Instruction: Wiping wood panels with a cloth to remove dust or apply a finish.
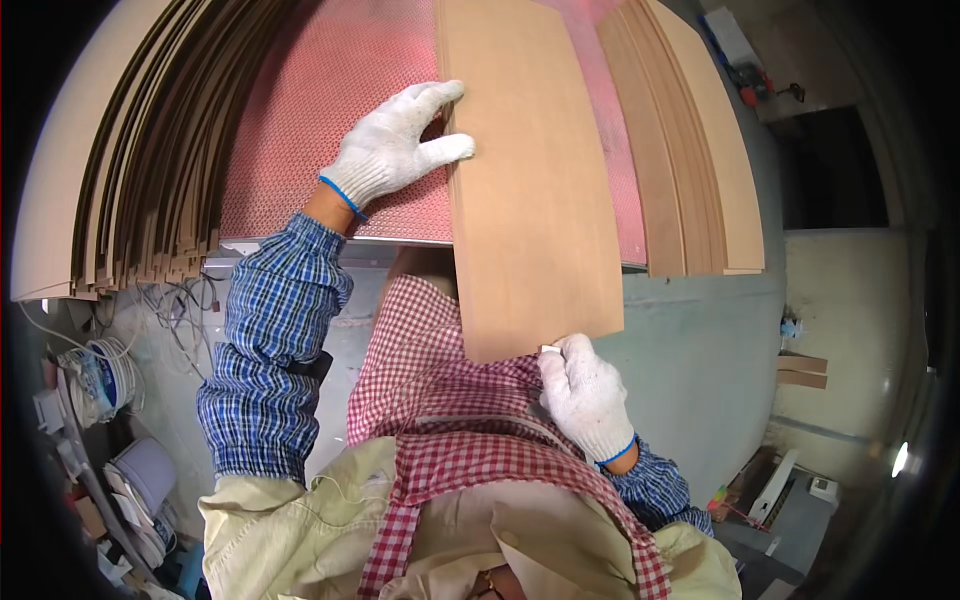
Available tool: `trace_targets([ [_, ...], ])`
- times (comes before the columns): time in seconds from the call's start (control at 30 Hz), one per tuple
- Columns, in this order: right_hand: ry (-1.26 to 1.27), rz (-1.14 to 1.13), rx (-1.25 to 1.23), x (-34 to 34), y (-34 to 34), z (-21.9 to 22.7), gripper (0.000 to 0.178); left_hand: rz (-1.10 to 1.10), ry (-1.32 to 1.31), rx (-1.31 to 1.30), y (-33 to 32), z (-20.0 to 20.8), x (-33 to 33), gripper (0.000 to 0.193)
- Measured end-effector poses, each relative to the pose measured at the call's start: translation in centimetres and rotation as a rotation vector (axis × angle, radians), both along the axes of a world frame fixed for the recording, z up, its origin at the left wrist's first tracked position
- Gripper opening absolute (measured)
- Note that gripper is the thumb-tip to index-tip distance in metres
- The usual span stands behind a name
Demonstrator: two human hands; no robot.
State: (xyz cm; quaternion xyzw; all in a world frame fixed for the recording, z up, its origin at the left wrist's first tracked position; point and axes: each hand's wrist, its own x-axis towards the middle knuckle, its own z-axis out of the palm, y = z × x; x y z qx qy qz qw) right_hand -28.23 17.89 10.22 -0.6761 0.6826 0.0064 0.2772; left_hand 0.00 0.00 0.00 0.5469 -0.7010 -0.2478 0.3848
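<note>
We see the worktop (pixel 330 110), with its red patterned surface, stretching across in front. At its left stands a big stack (pixel 150 150) of thin brown sheets; at its right, a smaller stack (pixel 690 150). Between them our board (pixel 535 200) lies lengthwise, its near end jutting past the worktop's front edge. Our gloved left hand (pixel 412 140) is half open, thumb and forefinger spread, touching the board's left edge. Our gloved right hand (pixel 583 390), fingers curled closed, pinches a small white piece (pixel 549 349) at the near end.
</note>
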Motion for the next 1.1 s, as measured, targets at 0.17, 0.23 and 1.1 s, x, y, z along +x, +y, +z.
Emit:
trace_targets([
  [0.17, 0.02, 0.085, -0.104, 0.7, -1.9, -0.1, 0.027, 0.013, -0.081, -0.061, -0.2, 0.9, 0.1, 0.071],
  [0.23, 0.046, 0.141, -0.154, 0.7, -3.4, -0.5, 0.026, 0.018, -0.088, -0.062, 0.0, 0.8, -0.1, 0.071],
  [1.1, 0.215, 0.327, -0.17, 15.3, -50.7, -4.1, 0.025, -0.019, -0.07, -0.068, 1.1, 2.7, -0.4, 0.075],
])
